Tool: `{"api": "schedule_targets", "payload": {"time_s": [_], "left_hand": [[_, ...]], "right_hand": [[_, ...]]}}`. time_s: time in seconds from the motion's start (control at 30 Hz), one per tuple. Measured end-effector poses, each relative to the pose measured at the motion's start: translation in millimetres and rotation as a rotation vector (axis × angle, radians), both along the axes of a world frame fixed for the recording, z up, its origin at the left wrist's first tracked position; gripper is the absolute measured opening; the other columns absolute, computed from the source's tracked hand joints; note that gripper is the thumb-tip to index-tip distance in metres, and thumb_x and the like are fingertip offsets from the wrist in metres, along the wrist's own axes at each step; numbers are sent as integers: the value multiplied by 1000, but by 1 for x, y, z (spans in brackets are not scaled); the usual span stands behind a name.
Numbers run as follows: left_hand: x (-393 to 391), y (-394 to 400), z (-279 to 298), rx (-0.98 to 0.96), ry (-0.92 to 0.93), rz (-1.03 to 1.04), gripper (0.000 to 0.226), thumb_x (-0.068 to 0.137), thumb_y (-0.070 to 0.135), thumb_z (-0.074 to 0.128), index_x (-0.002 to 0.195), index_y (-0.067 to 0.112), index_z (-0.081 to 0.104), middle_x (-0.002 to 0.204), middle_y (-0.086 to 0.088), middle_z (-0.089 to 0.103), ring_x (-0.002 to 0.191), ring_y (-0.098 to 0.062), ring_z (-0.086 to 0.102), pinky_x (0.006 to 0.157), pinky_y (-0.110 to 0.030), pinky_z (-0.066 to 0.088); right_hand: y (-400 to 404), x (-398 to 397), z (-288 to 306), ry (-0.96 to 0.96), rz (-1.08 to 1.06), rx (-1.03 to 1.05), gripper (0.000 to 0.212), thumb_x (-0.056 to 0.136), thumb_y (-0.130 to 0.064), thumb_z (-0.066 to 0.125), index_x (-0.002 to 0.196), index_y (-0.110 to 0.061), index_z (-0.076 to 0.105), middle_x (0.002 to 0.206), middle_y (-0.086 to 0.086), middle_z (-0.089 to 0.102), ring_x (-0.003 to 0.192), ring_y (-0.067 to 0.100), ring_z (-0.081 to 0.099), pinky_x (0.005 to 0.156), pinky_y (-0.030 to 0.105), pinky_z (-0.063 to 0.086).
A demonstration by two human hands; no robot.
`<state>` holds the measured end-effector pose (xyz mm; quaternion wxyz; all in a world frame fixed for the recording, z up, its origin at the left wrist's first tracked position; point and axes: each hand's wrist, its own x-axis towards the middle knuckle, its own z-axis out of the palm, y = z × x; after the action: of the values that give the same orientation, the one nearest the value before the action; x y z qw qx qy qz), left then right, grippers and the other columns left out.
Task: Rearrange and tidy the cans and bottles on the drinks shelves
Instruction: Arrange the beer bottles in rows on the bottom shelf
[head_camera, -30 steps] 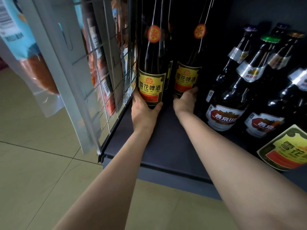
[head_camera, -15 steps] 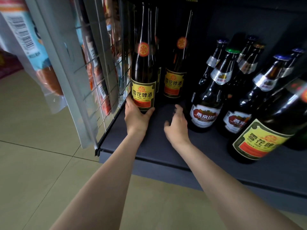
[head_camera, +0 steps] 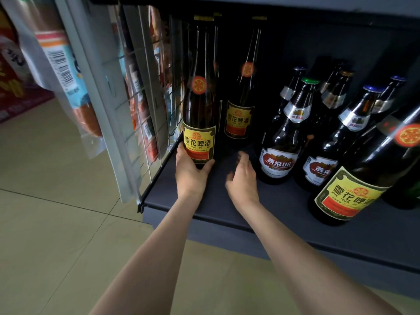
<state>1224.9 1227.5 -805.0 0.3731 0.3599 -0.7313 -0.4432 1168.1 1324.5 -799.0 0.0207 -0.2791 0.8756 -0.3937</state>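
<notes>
Your L hand [head_camera: 192, 172] grips base of front yellow-label bottle [head_camera: 200, 114], upright by wire grid [head_camera: 145, 105] | your R hand [head_camera: 242, 178] open, fingers relaxed, above shelf [head_camera: 227, 210], holds nothing

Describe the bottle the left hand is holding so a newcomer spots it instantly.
Start at the dark grey shelf and go to its left end, beside the white wire-grid side panel. The tall dark glass bottle with the yellow label stands frontmost there, its base gripped by the left hand; its twin behind stands untouched.
</notes>
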Motion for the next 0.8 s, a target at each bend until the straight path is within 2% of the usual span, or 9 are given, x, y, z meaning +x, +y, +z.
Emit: {"api": "schedule_targets", "payload": {"time_s": [0.1,0.23,0.37,0.43,0.5,0.57,0.6,0.7,0.8], "left_hand": [[4,4,0,-37,-18,6,68,76,19,75,132,14,37,128,-2,53,118,-16,50,90,-21,37],[7,8,-5,-140,-150,35,81,80,20,71,144,7,24,139,-10,44,129,-24,40,101,-31,35],[4,7,-4,-122,-202,41,84,79,24,72,144,9,22,139,-7,44,128,-24,41,98,-34,38],[2,5,-3,-103,-207,47,83,77,25,74,142,11,25,137,-6,46,126,-23,44,95,-34,40],[2,4,-4,-96,-203,48,83,76,26,75,142,11,26,137,-6,46,126,-23,44,95,-34,40],[3,5,-4,-106,-201,45,82,77,26,74,142,11,26,137,-6,46,125,-24,44,96,-34,39],[3,5,-4,-110,-200,48,81,77,26,74,141,11,27,136,-7,47,125,-25,44,96,-34,39],[4,4,-4,-122,-207,54,81,77,26,74,141,9,28,136,-8,47,125,-26,45,97,-35,38],[3,5,-5,-139,-217,51,82,78,26,74,142,8,26,139,-10,45,127,-27,42,99,-37,37]], "right_hand": [[4,2,-1,9,-11,-6,58,89,2,49,142,-4,27,141,14,39,127,25,41,95,23,35],[13,2,-3,4,-33,-26,56,90,-1,51,141,-4,28,141,13,39,127,24,41,95,22,34],[22,4,-6,24,-28,-55,53,89,-2,53,138,-4,33,138,12,42,125,22,44,96,23,37],[29,6,-6,47,-93,-141,40,89,-4,56,127,-2,44,123,12,54,112,23,55,91,26,43],[40,8,-8,80,-216,-252,24,86,-5,61,108,-2,52,98,11,61,89,24,61,79,32,51],[55,9,-8,68,-342,-332,25,82,-6,67,101,-1,52,97,14,58,80,25,60,72,32,51],[60,7,-6,34,-392,-355,33,81,-7,69,107,1,51,108,17,54,84,27,60,75,30,50],[64,-6,-1,-73,-468,-271,68,80,-14,73,134,4,36,137,21,37,120,35,47,99,36,40],[58,-16,1,-64,-466,-227,68,81,-19,72,136,3,37,133,20,46,126,33,42,101,37,36]]}}
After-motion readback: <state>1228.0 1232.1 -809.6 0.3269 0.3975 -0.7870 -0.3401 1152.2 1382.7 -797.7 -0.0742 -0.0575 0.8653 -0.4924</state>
